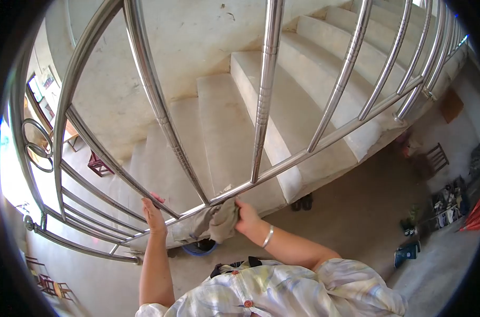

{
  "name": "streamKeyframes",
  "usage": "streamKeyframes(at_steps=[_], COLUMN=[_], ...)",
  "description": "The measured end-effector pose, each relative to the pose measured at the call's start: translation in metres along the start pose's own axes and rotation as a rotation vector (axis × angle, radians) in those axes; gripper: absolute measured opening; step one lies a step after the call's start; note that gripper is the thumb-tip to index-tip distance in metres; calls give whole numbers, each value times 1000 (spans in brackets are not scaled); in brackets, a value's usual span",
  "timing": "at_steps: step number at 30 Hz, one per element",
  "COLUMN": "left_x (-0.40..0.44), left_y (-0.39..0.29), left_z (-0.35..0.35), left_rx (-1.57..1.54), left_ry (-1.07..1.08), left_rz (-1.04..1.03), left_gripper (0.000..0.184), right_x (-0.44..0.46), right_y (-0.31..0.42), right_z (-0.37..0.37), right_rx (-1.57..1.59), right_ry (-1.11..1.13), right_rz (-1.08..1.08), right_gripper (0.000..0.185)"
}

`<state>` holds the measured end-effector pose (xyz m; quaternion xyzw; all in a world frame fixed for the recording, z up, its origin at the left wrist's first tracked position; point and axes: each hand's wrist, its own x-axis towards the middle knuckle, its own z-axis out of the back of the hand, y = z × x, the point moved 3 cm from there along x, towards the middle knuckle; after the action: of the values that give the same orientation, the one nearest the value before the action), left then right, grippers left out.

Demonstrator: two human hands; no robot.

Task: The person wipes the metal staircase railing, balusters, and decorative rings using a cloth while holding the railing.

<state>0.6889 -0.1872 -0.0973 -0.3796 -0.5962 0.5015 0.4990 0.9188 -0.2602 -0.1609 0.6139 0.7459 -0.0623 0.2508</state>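
Observation:
A metal stair railing [265,95] with upright bars and a lower rail runs across my view. My left hand [154,215] is closed around the foot of a slanted railing bar [105,150], near where it meets the lower rail. In my right hand [246,217] is a crumpled grey-brown cloth [223,221], pressed against the lower rail [282,168] just right of my left hand. Part of the cloth hangs below the rail, over the stair edge. The fingertips of my right hand are hidden by the cloth. A silver bangle [269,236] sits on my right wrist.
Concrete stairs [226,111] rise to the right behind the bars, beside a stained wall [197,42]. Below stands a blue basin [200,248] with dark contents. Shoes [303,202] lie on the floor, and a dark red stool [99,165] stands at left.

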Motion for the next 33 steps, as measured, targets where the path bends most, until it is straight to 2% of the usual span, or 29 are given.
streamKeyframes(at_steps=[2,4,6,8,10,11,13,14,16,17,18,20,21,23,27,29,32,33], left_x=[2,0,6,6,2,3,3,3,3,2,0,1,4,5,3,2,0,2], left_y=[6,11,31,34,22,24,22,21,20,20,18,12,15,26,16,19,14,18], left_z=[-1,-2,2,1,-1,1,2,2,2,2,2,-1,-2,-2,2,3,0,0], left_rx=[-65,-59,-90,-113,-66,-52,-48,-46,-38,-31,-27,-28,-32,-181,-100,-83,-10,-69], left_ry=[-47,-76,-79,-73,-85,-55,-50,-43,-29,-18,-17,-41,-36,-113,-62,-41,-46,-61], left_rz=[6,16,27,30,-9,17,26,39,50,61,65,58,52,92,64,75,-5,28], left_gripper=[54,54,53,52,52,52,52,53,53,53,53,54,54,53,53,53,54,55], right_x=[-24,-59,-113,-136,-164,-167,-168,-164,-144,-139,-133,-118,-118,-117,-131,-150,-138,-129], right_y=[24,51,85,127,157,168,173,169,155,151,135,99,99,103,142,158,154,141], right_z=[5,-2,-51,-76,-107,-112,-122,-119,-106,-102,-99,-93,-89,-81,-86,-95,-83,-74], right_rx=[-46,-183,-511,-784,-1263,-1259,-1995,-1996,-2192,-2129,-2130,-2306,-2303,-2028,-1997,-1876,-1840,-1880], right_ry=[61,-40,35,-69,-146,-144,-433,-434,-544,-491,-493,-441,-449,-270,-233,-425,-458,-385], right_rz=[-13,36,281,951,1696,1695,1873,1872,1642,1531,1523,1312,1320,1339,1434,1796,1761,1828], right_gripper=[33,35,30,27,29,29,33,33,36,36,36,34,34,34,33,32,32,31])
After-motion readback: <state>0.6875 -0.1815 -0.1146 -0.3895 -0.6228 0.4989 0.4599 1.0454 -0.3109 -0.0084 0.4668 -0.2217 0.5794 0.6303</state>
